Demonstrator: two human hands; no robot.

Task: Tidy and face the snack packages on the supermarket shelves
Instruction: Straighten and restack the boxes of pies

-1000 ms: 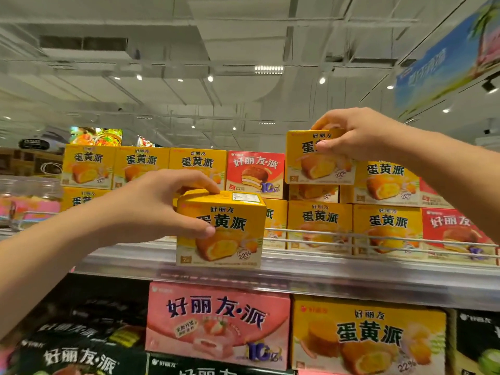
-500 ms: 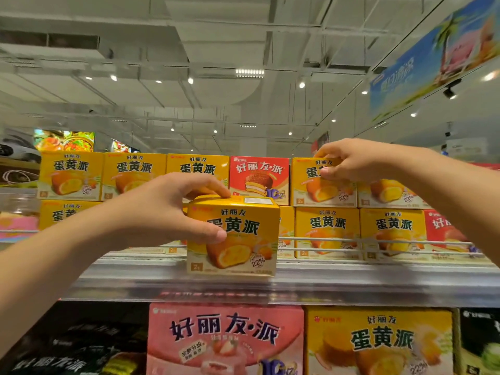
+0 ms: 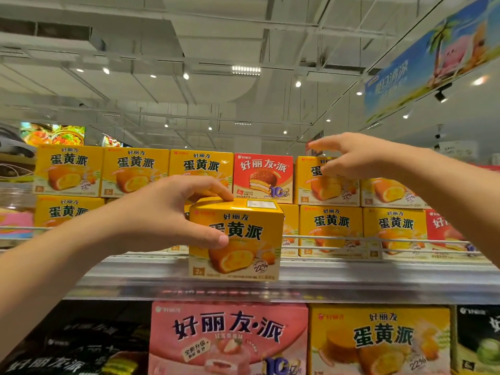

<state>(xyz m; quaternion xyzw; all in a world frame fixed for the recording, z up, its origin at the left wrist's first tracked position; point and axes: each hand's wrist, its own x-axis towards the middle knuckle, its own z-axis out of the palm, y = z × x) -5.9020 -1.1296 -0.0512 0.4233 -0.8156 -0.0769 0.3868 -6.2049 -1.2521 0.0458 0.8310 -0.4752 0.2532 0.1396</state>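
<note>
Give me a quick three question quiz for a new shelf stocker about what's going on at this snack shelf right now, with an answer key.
1. True or false: the left hand holds a yellow egg yolk pie box at the front edge of the upper shelf.
2. Multiple choice: the right hand is (A) gripping a red box, (B) open in front of a top-row yellow box, (C) resting on the shelf rail.
3. What colour is the single chocolate pie box in the top row, between the yellow ones?

Key: 1 true; 2 B; 3 red.
</note>
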